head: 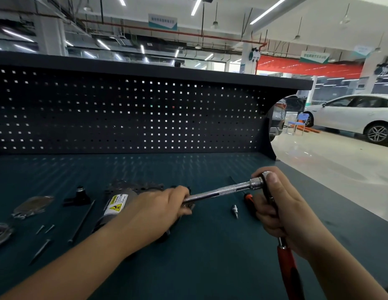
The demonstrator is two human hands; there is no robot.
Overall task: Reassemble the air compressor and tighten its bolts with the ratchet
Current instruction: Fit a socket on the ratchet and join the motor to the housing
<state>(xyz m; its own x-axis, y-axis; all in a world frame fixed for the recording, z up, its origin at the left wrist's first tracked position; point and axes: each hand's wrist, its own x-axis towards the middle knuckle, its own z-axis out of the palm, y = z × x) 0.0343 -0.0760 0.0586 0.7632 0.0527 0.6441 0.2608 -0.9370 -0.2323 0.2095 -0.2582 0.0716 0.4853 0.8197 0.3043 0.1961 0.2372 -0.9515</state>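
Joining a long chrome extension bar (221, 191) to the red-handled steel ratchet (286, 263) seems to be the current step. The right hand (281, 213) is wrapped round the ratchet below its head, and the left hand (160, 206) is curled round the bar's far end. The grey cylindrical air compressor with a yellow warning label (117, 204) lies on the dark teal surface (210, 267) under the left forearm, with thin loose bolts (82, 221) beside it. Tightening looks not yet begun.

The compressor (117, 204) lies left of centre on the bench (210, 267), a long rod (81, 221) just left of it, loose bolts (45, 229) nearer the left edge. A small piece (235, 210), perhaps a socket, lies right of centre. A pegboard (123, 113) lines the back edge.
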